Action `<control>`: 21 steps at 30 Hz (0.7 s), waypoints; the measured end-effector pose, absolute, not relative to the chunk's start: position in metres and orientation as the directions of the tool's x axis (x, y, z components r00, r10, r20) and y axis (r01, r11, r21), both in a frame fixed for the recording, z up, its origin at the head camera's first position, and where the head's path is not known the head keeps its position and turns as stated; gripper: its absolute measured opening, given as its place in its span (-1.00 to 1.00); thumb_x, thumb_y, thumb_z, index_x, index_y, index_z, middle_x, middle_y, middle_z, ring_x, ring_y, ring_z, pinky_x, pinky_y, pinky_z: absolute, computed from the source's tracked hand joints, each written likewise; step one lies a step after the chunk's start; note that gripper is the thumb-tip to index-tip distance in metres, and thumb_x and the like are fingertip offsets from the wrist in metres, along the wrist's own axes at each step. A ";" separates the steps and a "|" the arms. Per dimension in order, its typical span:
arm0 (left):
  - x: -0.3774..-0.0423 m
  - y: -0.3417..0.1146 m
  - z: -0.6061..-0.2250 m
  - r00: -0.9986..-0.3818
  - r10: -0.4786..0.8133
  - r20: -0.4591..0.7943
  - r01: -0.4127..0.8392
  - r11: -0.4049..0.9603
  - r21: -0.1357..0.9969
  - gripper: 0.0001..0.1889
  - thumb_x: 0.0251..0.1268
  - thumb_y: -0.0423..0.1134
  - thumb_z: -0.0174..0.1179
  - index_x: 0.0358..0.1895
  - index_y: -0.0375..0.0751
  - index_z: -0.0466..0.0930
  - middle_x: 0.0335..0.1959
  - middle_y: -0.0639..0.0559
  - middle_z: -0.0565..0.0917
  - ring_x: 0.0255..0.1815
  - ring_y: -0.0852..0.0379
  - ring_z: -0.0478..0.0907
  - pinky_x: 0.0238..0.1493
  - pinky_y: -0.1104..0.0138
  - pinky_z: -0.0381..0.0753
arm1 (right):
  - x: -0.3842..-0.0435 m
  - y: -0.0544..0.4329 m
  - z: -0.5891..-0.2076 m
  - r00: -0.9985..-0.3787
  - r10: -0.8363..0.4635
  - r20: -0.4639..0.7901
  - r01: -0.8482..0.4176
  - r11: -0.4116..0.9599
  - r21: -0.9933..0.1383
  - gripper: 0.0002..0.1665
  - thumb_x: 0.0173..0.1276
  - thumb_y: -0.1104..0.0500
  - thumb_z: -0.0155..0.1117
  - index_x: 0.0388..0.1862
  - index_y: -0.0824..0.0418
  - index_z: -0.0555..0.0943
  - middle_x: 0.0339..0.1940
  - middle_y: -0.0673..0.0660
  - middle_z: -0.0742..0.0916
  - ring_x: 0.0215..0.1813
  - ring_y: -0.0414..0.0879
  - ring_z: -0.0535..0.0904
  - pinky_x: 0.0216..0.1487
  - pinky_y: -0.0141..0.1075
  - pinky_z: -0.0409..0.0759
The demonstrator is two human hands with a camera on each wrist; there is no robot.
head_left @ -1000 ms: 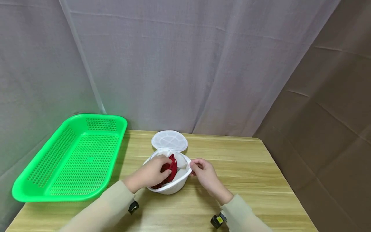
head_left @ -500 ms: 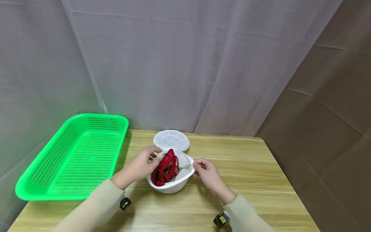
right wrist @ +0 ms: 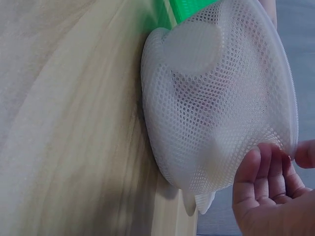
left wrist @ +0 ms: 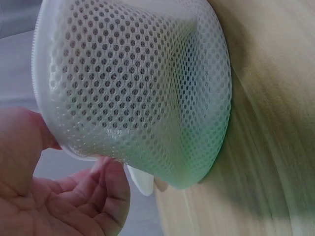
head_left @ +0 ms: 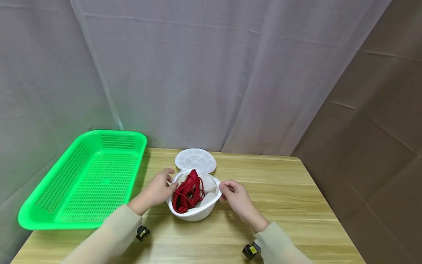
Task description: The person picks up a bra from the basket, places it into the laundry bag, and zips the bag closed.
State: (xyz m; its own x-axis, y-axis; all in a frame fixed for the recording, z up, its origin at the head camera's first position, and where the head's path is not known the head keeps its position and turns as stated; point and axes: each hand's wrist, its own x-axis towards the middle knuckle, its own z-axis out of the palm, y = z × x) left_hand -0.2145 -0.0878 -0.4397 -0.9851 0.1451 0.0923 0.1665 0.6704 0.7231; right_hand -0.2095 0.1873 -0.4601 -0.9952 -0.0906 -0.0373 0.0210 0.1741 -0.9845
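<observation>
A white mesh laundry bag (head_left: 194, 217) with a zip round its rim stands on the table, its round lid (head_left: 195, 160) folded back behind it. Inside lies a crumpled red garment (head_left: 187, 192) with thin straps. My left hand (head_left: 157, 188) holds the bag's left rim, thumb over the edge and fingers outside. In the left wrist view the curled fingers (left wrist: 110, 196) sit against the mesh below the zip. On the opposite side my right hand (head_left: 238, 198) pinches the rim between thumb and fingers. The right wrist view shows its fingertips (right wrist: 268, 152) against the mesh wall.
A large green plastic basket (head_left: 134, 183) with perforated sides stands on the left of the wooden table (head_left: 280, 205). Grey cloth (head_left: 184, 73) hangs behind the table, and brown cloth (head_left: 372, 139) covers the right side.
My left hand has let go of the red garment, come out of the bag and moved left onto its rim. The garment now lies uncovered inside. The right hand keeps its pinch.
</observation>
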 end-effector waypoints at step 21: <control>-0.207 -0.101 -0.430 -0.936 -0.016 0.352 0.268 0.617 0.740 -0.69 0.24 -0.45 0.06 0.06 -0.31 0.51 -0.39 -0.01 0.55 -0.45 0.14 0.45 -0.39 0.25 0.47 | -0.225 0.200 -0.445 -0.997 0.016 0.080 -0.074 0.249 -0.966 -0.80 0.38 0.17 0.27 -0.23 0.33 0.60 -0.39 0.17 0.65 -0.37 -0.02 0.58 -0.28 -0.23 0.64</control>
